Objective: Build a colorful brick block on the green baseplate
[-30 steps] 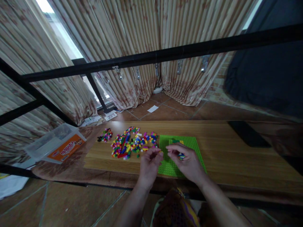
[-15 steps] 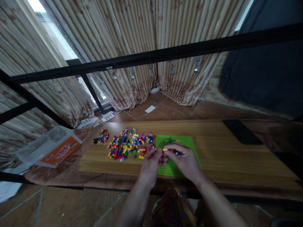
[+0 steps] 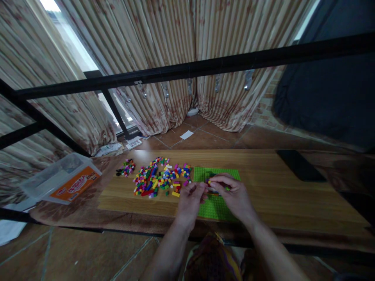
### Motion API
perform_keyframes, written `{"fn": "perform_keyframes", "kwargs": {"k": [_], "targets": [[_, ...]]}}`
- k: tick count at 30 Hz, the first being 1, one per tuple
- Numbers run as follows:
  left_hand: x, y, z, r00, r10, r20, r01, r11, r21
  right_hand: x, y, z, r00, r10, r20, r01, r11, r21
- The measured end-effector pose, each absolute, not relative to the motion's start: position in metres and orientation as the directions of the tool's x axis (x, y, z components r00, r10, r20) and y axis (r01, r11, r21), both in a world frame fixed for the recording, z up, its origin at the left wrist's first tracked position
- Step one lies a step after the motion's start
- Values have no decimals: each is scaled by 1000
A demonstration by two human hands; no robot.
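Note:
A green studded baseplate (image 3: 215, 210) lies on the wooden board, partly covered by both hands. My right hand (image 3: 233, 195) is over it, thumb and forefinger pinched on a small yellow toy brick (image 3: 209, 182). Just left of it, my left hand (image 3: 190, 201) hovers at the plate's left edge with its fingers closed together. Whatever those fingertips hold, if anything, is hidden. Some coloured bricks show on the plate beneath and behind my right fingers, mostly covered. A large pile of mixed toy bricks (image 3: 149, 179) spreads on the board to the left.
A smaller heap of bricks (image 3: 126, 168) sits farther left. A clear plastic box (image 3: 67, 177) with an orange label stands beyond the board's left end. A dark phone-like slab (image 3: 300, 166) rests on the wooden board (image 3: 269, 195) at right. A black rail (image 3: 175, 72) crosses behind.
The yellow brick has moved slightly right and away from me with my right fingertips, apart from my left fingers. My left hand has barely shifted.

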State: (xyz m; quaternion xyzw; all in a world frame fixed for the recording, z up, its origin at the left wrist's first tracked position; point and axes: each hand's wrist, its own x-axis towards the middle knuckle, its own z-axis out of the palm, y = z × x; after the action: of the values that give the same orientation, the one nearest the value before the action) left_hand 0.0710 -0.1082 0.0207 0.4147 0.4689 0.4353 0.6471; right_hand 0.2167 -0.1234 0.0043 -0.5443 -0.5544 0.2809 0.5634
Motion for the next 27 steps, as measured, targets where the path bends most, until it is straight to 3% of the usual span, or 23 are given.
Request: {"fn": "perform_keyframes", "kwargs": {"k": [3,5,18,27], "targets": [[62,-106,9,108,961,-256,-109,268,957,231,-118,-5,423,882,210,246,112,-963],[53,-106,-1,69,963,-259,-74,264,962,238,-116,-11,465,871,159,225,58,-973],[37,-112,-31,76,968,-238,17,237,971,230,-112,-27,378,881,285,525,49,-850],[34,-111,-43,123,977,-176,69,169,983,231,-111,-32,354,889,290,601,21,-799]]}}
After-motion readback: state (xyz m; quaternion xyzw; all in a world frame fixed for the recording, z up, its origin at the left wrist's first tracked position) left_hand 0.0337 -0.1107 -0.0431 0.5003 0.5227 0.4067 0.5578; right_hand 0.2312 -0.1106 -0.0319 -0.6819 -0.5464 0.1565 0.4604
